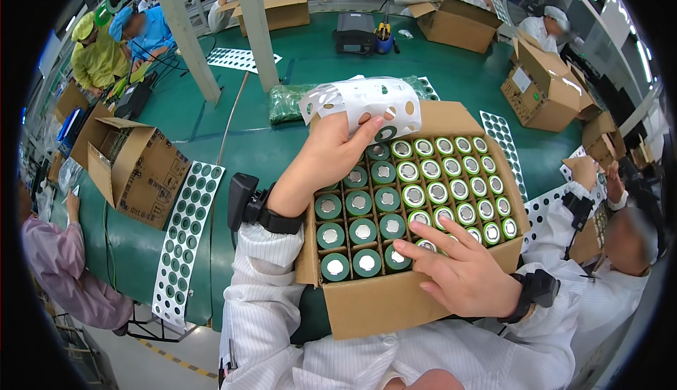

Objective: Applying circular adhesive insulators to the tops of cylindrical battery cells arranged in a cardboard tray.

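Observation:
In front of me a cardboard box (395,309) holds rows of upright cylindrical battery cells (451,168), parted by card dividers. Dark green rings (358,203) cover the cell tops in the left columns; those further right show bare metal tops with light green rims. My left hand (324,156) is closed on a curled white sticker sheet (384,99) with round holes, above the box's far left part. A dark green ring shows beside its fingertips. Over the near cells my right hand (471,273) is open, fingers spread, fingertips at the cell tops near the ringed column's edge.
Sheets of green rings lie left (187,242) and right (502,139) on the green table (282,58). A green bubble-wrap pack (288,104) sits behind the box. Open cartons (141,171) stand around, metal posts (185,34) rise ahead, and co-workers sit on several sides.

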`<action>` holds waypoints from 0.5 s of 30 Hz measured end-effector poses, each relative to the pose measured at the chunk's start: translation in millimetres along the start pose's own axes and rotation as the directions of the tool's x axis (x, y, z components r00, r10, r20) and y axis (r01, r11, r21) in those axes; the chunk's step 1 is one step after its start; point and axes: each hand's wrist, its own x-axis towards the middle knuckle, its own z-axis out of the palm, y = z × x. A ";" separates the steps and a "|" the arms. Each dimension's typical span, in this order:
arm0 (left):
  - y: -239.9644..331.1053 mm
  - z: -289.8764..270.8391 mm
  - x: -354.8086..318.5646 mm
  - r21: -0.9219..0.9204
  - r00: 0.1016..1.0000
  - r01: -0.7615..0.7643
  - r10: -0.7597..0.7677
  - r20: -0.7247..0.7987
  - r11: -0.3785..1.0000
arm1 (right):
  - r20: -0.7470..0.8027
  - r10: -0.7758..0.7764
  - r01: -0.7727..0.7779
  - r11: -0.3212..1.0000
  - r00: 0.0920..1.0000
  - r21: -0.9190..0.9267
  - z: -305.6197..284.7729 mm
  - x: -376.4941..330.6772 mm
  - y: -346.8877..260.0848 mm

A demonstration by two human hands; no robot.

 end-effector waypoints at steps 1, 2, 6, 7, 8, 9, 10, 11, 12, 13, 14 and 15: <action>0.6 -0.4 0.1 -0.001 1.000 -0.003 0.003 -0.001 1.000 | 0.001 0.022 -0.022 0.999 1.000 -0.034 -0.6 -2.6 -1.4; 1.1 -0.8 0.2 0.005 1.000 0.010 -0.010 0.008 1.000 | 0.000 0.023 -0.023 0.999 1.000 -0.037 -1.4 -4.9 -2.0; 1.3 -0.3 -0.7 0.014 1.000 0.023 -0.024 0.011 1.000 | -0.019 -0.022 0.023 0.996 1.000 0.085 -4.8 -13.5 -2.7; 0.2 -0.2 -1.3 0.014 1.000 0.020 -0.020 0.011 1.000 | -0.056 -0.045 0.053 0.987 0.997 0.153 -4.3 -14.6 -2.4; -1.6 -0.2 -2.4 0.021 1.000 0.022 -0.022 0.012 1.000 | -0.057 -0.044 0.053 0.987 0.997 0.150 -3.0 -14.2 -1.5; -2.6 0.4 -1.9 0.026 1.000 0.019 -0.020 0.016 0.999 | -0.043 -0.042 0.049 0.981 0.998 0.189 -2.4 -12.8 0.2; -4.0 1.2 -1.7 0.025 1.000 0.013 -0.014 0.021 1.000 | -0.029 -0.039 0.045 0.973 0.999 0.228 -1.5 -11.2 2.3; -5.5 2.0 -1.9 0.019 1.000 -0.017 0.018 -0.009 1.000 | -0.034 -0.034 0.041 0.973 0.999 0.226 -0.2 -9.2 5.3; -5.4 3.2 -1.4 0.010 0.998 -0.048 0.049 -0.037 0.999 | -0.051 -0.058 0.069 0.968 0.997 0.243 1.3 -7.1 8.1; -4.5 4.3 -0.6 0.007 0.998 -0.053 0.053 -0.027 0.999 | -0.070 -0.082 0.097 0.961 0.994 0.259 2.9 -4.7 10.6; -3.4 5.4 0.5 0.002 0.998 -0.049 0.049 -0.036 0.999 | -0.081 -0.089 0.109 0.950 0.993 0.292 4.7 -1.1 11.7; -2.8 4.7 0.2 0.001 0.998 -0.041 0.041 -0.048 0.999 | -0.086 -0.083 0.105 0.950 0.993 0.295 6.7 1.8 12.4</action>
